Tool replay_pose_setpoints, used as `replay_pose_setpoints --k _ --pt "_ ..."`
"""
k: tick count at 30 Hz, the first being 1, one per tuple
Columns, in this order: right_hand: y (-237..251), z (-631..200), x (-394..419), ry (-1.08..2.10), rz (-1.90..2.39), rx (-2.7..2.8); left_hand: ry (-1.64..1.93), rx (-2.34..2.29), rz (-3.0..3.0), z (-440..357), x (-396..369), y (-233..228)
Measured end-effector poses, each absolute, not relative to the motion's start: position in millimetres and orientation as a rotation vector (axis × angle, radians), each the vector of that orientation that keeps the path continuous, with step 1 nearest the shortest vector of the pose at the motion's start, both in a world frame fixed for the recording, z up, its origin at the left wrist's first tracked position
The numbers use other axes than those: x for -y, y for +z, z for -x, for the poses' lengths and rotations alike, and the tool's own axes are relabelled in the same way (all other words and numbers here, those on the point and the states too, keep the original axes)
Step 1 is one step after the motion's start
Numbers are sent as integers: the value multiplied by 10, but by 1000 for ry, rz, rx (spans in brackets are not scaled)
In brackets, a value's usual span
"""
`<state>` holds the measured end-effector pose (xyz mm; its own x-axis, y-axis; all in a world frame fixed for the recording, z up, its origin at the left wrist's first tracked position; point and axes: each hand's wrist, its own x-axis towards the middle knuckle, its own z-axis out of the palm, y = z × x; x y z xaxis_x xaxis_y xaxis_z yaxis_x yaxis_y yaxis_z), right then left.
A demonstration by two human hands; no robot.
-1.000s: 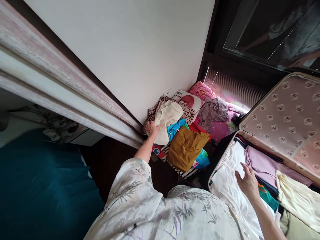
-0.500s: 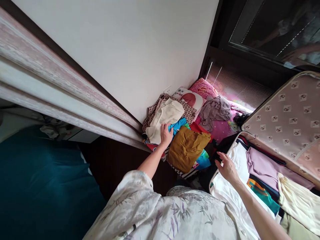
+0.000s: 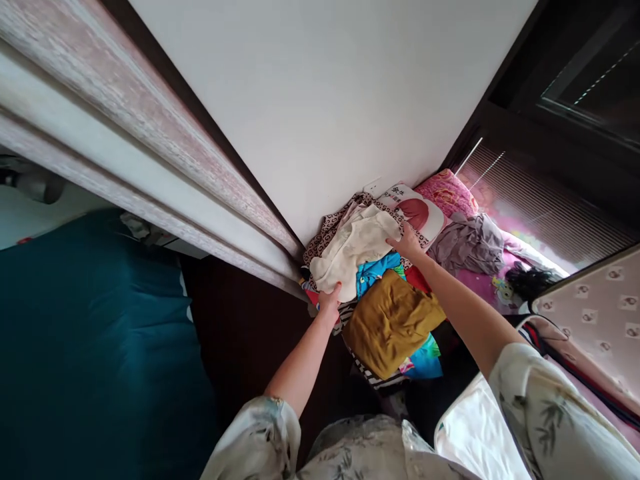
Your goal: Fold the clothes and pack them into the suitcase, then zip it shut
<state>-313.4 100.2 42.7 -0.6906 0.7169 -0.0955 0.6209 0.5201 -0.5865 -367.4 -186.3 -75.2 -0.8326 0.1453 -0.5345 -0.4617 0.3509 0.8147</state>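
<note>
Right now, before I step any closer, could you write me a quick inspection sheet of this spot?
Surface: dark floor shows left of the pile; what bears the pile is hidden.
Main thing: cream cloth, on top of patterned fabric.
Clutter: mustard cloth, blue cloth, crumpled grey cloth.
Hands: left hand and right hand both touch the cream cloth; grip unclear.
Cables: nothing seen.
Surroundings: white wall, blinds, open suitcase, teal sheet.

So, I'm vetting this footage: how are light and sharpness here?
Head view: bright glare beside the blinds; head view: the floor sinks into dark shadow, detail lost; head view: the cream cloth looks fairly sharp, its folds readable.
</note>
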Motion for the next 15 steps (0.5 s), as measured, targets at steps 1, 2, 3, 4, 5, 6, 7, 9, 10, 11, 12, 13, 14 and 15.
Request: replay_pose_setpoints --k 1,2,3,4,5,6,7,9,10,11,12,13,14,15 --pt "387 3273 -1034 889 1161 2591 1500 -2082 337 3683 1844 -751" --pt "352 3375 -1046 879 1175 2583 1489 -2087 374 3688 1832 -750" --pt "324 3444 -1038 857 1176 2586 1480 -2102 384 3688 1825 -752" --pt "306 3486 -1010 797 1144 2614 1480 -2118 378 3686 1817 -755" --pt "299 3505 -962 706 1080 2658 1477 -2139 370 3683 1806 -760" --pt "302 3507 -895 606 988 2709 1470 -2170 355 3680 1788 -767" --pt "312 3499 -810 505 865 2767 1463 -2205 333 3677 1763 -776" --pt "334 3468 -598 334 542 2893 1473 -2246 296 3674 1698 -795" --pt "338 3452 -479 284 373 2945 1498 -2241 290 3675 1664 -805" --pt "333 3438 -359 244 205 2987 1529 -2218 294 3677 1633 -814" --pt "318 3427 -246 199 48 3019 1560 -2183 297 3681 1607 -823" --pt "295 3420 -145 171 -72 3042 1582 -2151 290 3685 1589 -831" --pt "265 3415 -60 169 -134 3059 1591 -2131 270 3691 1578 -839" --pt "232 3413 8 186 -152 3075 1587 -2123 242 3696 1573 -848"
